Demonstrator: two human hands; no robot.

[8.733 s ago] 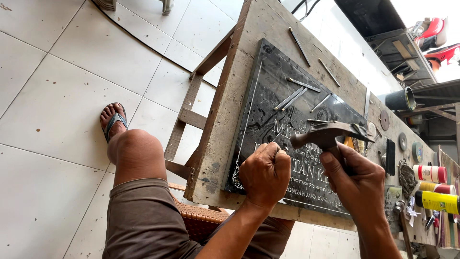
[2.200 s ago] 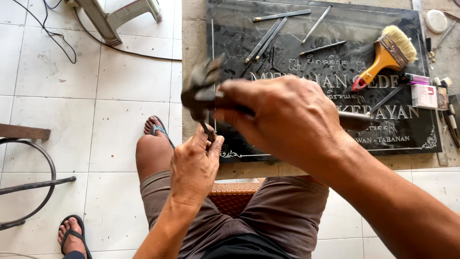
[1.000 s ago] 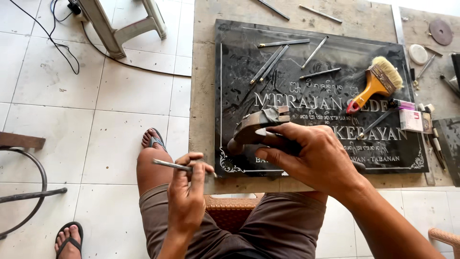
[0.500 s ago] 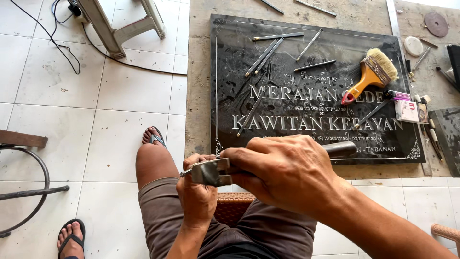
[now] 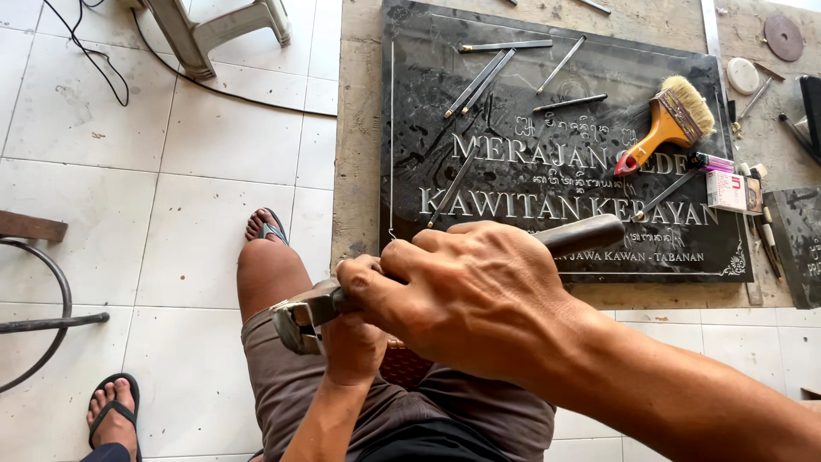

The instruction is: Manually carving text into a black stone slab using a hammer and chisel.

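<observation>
A steel-headed hammer with a dark, rounded handle [image 5: 445, 274] lay crosswise in the middle of the frame, its head [image 5: 299, 323] pointing to the left over the person's bare knee and its handle end [image 5: 590, 233] reaching right over the lower edge of the stone. The right hand [image 5: 470, 295] was closed firmly round the handle near the head, knuckles up, fingers curled under. The left hand [image 5: 352, 342] sat just below and behind it, mostly hidden; it looked closed up against the hammer head, but whether it gripped anything could not be told.

Above the hands, filling the upper centre and right of the frame, lay a black polished stone plaque with carved pale lettering [image 5: 445, 94] on a rough wooden workbench [image 5: 359, 128]. Several thin steel chisels [image 5: 479, 81] were scattered across the plaque's upper part, and a paintbrush with an orange handle and pale bristles [image 5: 667, 124] rested at its right. A small white box [image 5: 734, 192] stood beside the plaque's right edge, with round grinding discs [image 5: 782, 36] in the upper right corner.

At the left were white floor tiles [image 5: 103, 197], a black cable [image 5: 94, 64], a pale plastic stool [image 5: 214, 30] at the top, and a sandalled foot [image 5: 113, 412] in the lower left corner.
</observation>
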